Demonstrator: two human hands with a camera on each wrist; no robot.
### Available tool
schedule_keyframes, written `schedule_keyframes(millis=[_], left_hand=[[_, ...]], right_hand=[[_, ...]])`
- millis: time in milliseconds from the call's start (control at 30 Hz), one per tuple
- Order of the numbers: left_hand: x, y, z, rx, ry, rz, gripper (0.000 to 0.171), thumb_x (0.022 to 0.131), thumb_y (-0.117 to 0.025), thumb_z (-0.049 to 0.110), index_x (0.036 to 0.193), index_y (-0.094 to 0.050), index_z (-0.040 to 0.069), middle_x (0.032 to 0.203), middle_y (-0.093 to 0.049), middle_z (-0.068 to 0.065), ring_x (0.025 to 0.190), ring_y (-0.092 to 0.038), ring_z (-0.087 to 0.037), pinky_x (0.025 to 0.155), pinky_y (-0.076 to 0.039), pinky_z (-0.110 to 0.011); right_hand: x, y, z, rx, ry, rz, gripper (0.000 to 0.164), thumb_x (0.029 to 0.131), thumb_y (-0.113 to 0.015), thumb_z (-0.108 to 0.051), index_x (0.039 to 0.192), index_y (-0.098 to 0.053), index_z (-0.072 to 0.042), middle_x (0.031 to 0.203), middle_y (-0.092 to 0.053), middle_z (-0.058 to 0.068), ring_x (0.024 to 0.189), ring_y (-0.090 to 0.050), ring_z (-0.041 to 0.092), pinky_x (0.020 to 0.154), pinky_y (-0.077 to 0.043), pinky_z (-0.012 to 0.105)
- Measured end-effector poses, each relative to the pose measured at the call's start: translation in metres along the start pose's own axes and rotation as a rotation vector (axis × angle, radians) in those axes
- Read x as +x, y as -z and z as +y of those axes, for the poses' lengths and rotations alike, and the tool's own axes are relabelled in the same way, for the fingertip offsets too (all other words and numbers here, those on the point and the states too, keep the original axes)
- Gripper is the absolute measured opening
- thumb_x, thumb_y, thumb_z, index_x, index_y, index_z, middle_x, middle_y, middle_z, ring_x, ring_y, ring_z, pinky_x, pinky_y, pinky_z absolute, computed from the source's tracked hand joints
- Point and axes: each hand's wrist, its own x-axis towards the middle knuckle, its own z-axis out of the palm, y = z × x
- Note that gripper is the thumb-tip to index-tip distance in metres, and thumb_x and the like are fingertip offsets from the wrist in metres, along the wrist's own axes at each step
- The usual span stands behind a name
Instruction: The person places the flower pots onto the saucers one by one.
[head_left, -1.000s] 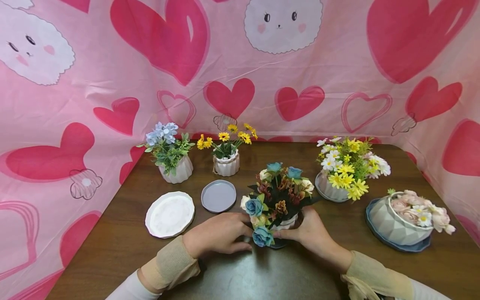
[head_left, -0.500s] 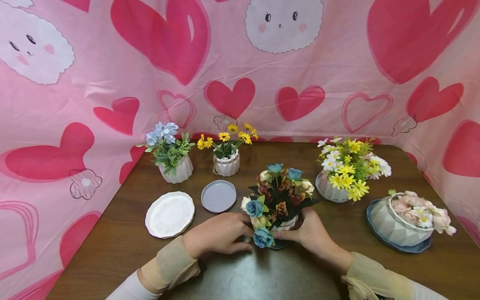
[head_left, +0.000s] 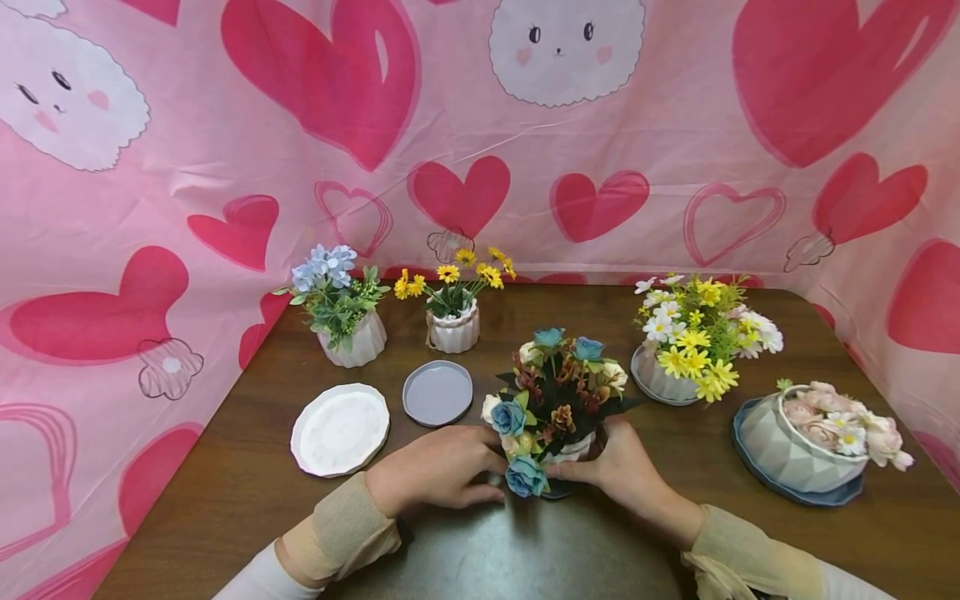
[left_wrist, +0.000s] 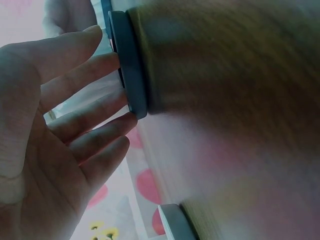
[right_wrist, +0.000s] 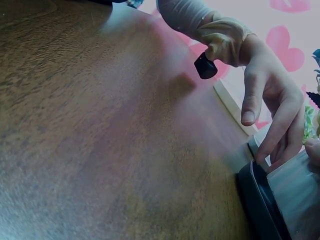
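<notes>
A white pot (head_left: 576,447) of blue, cream and brown artificial flowers (head_left: 562,383) stands at the middle front of the table, over a dark round saucer (left_wrist: 131,65). My right hand (head_left: 626,467) grips the pot's right side, thumb in front and fingers behind. On the other side, my left hand (head_left: 442,467) has its fingers stretched out, fingertips touching the saucer's rim in the left wrist view. The right wrist view shows the pot wall (right_wrist: 300,192) inside the saucer's raised rim, with only the right thumb (right_wrist: 313,150) at the edge.
To the left lie a white plate (head_left: 340,429) and a grey saucer (head_left: 437,392). Behind them stand pots of blue flowers (head_left: 352,337) and yellow flowers (head_left: 453,327). At right, a daisy pot (head_left: 667,377) and a pink-flower bowl (head_left: 802,446) sit on saucers.
</notes>
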Motion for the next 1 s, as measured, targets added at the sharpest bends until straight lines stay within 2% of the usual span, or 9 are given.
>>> schedule_keyframes(millis=[633,1000], left_hand=[[-0.0002,-0.0009,-0.0008,0.003,0.000,-0.012,0.017,0.091,-0.068,0.040,0.082,-0.070,0.025,0.082,-0.068,0.011,0.081,-0.064,-0.006,0.075,-0.050,-0.024],[0.0003,-0.0007,-0.0015,-0.003,0.000,-0.011,0.016,0.091,-0.068,0.040,0.084,-0.070,0.026,0.085,-0.068,0.010,0.082,-0.063,-0.006,0.075,-0.050,-0.024]], right_hand=[[-0.0015,-0.0049,0.0008,-0.011,-0.002,0.003,0.076,0.058,-0.096,-0.032,0.122,-0.062,-0.011,0.112,-0.073,0.001,0.102,-0.065,0.008,0.095,-0.050,0.025],[-0.0023,-0.0061,0.0026,0.017,-0.038,0.004,0.072,0.057,-0.096,-0.028,0.118,-0.064,-0.010,0.108,-0.073,0.001,0.099,-0.066,0.007,0.091,-0.051,0.024]])
